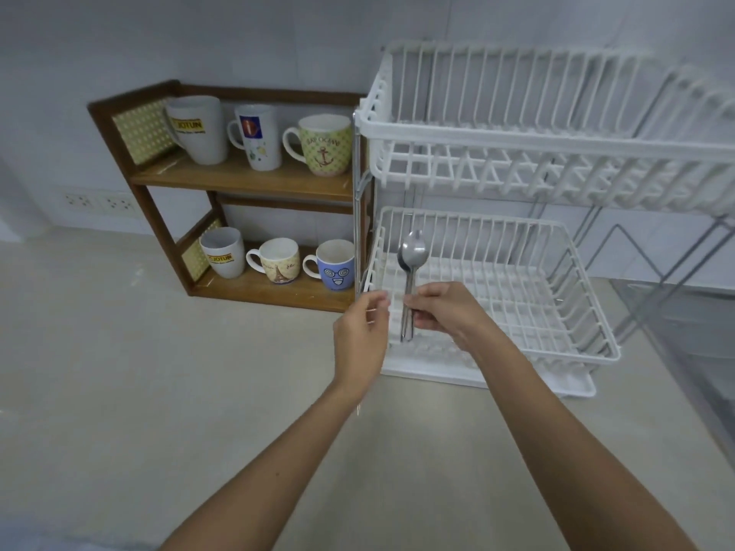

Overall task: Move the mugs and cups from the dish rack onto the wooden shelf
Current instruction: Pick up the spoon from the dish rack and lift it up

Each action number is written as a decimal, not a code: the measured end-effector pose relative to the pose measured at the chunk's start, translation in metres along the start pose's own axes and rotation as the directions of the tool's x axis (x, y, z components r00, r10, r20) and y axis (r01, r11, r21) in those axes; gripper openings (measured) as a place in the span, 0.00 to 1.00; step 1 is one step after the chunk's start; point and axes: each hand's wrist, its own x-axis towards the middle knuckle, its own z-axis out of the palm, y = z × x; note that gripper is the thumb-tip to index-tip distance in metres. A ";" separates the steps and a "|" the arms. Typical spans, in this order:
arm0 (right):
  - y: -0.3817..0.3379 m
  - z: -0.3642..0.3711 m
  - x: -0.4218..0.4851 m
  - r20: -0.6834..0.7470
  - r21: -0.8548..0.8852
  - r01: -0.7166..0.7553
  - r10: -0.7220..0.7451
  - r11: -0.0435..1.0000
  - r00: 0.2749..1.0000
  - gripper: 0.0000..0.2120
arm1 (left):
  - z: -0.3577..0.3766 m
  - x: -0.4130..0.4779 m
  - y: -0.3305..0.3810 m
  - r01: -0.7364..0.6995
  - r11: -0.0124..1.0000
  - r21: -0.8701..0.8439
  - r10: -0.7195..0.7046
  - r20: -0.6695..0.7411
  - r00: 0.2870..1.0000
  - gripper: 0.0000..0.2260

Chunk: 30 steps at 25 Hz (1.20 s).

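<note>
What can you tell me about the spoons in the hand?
The spoons are shiny silver metal, at least two stacked together. They stand upright, bowls at the top, handles down. The right hand pinches the handles in its fingers, holding them in front of the lower basket of the white dish rack. The left hand is close beside, apparently not touching.

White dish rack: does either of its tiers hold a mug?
No: both tiers of the white dish rack hold no mugs; all six stand on the wooden shelf.

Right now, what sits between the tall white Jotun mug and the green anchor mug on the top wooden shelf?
In the head view, one white mug with a red-and-blue print stands between the tall white Jotun mug and the green anchor mug.
</note>
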 end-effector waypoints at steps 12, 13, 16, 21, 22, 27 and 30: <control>-0.065 -0.066 -0.136 0.046 -0.223 0.352 -0.351 0.909 0.935 0.05 | -0.020 -0.017 0.124 0.189 0.900 -0.392 -0.075 0.287 0.955 0.04; -0.080 -0.074 -0.146 0.028 -0.196 0.393 -0.396 0.898 0.918 0.06 | -0.028 -0.016 0.145 0.129 0.900 -0.415 -0.014 0.270 0.963 0.04; -0.132 -0.094 -0.153 -0.022 -0.117 0.514 -0.519 0.850 0.854 0.08 | -0.044 0.004 0.210 -0.056 0.908 -0.416 0.164 0.230 0.959 0.02; -0.217 -0.116 -0.101 -0.143 -0.288 0.490 -0.543 0.823 0.827 0.07 | -0.019 0.096 0.283 0.041 0.969 -0.245 0.029 0.273 0.962 0.05; -0.229 -0.119 -0.084 -0.154 -0.330 0.454 -0.522 0.827 0.839 0.07 | -0.009 0.113 0.287 0.114 0.972 -0.207 -0.047 0.304 0.952 0.06; -0.237 -0.109 -0.017 -0.107 -0.576 0.201 -0.318 0.792 0.942 0.08 | 0.023 0.158 0.258 0.299 0.934 0.196 -0.351 0.342 0.872 0.12; -0.235 -0.103 0.000 -0.097 -0.697 0.122 -0.263 0.706 0.960 0.07 | 0.031 0.169 0.249 0.236 0.891 0.387 -0.380 0.355 0.854 0.10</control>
